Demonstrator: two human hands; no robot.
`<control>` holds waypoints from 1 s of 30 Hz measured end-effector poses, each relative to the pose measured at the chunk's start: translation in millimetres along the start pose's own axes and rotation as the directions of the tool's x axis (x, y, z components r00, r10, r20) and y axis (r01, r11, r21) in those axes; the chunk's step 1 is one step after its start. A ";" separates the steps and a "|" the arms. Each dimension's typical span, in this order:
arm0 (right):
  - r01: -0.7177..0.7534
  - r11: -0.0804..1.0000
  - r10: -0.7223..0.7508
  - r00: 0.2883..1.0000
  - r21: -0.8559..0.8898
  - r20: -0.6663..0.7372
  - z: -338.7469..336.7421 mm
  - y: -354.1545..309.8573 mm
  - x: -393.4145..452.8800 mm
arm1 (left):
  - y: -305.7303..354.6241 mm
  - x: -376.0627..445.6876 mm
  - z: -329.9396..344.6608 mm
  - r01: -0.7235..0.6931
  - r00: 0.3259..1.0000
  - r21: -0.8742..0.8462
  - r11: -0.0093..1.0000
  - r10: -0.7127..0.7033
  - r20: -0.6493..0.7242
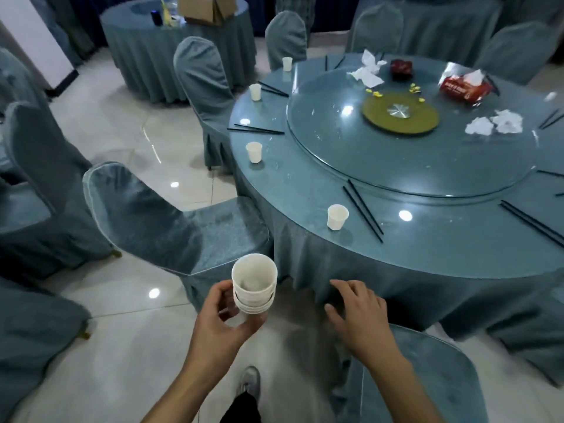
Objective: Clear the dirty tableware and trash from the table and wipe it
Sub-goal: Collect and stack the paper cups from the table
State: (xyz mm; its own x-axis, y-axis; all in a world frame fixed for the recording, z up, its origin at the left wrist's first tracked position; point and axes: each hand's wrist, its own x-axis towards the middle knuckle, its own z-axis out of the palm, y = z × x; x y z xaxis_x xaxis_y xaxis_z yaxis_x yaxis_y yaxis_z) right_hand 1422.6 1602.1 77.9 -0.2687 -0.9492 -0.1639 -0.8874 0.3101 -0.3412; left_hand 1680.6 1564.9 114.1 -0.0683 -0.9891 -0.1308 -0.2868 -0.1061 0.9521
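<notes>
My left hand grips a stack of white paper cups below the round table's near left edge. My right hand hovers empty with relaxed fingers beside the hanging tablecloth. Single white cups stand on the table rim: one nearest, one further left, one beyond it, one at the far edge. Black chopstick pairs lie around the rim. Crumpled tissues, more tissues, a red tissue pack and a dark red dish sit on the glass turntable.
Blue-covered chairs surround the table: one just left of me, one under my right arm, another further back. A second table with a cardboard box stands at the back left. Glossy tiled floor lies underfoot.
</notes>
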 end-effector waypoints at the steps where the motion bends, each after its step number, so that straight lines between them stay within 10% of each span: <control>1: -0.023 1.000 0.023 1.000 0.005 -0.008 0.3 -5.5 13.5 | 2.2 16.7 -4.4 -0.012 1.000 -0.001 1.000 0.012 0.024; 13: -0.262 0.963 0.267 0.957 0.053 -0.117 -2.2 -19.6 173.5 | 20.6 180.1 -11.6 -0.009 0.971 0.100 0.995 -0.015 0.239; 30: -0.441 0.896 0.443 0.897 0.050 -0.016 31.3 39.8 323.9 | 28.2 335.4 45.9 0.057 0.975 0.127 0.990 -0.083 0.207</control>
State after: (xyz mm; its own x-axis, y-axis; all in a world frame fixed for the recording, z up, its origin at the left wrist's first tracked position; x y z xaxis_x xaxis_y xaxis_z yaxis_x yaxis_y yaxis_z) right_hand 1312.0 1308.6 -17.8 -0.6397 -0.7146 -0.2831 -0.6578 0.6995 -0.2793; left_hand 1605.8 1234.9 84.3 -0.2408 -0.9342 -0.2634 -0.4091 -0.1484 0.9004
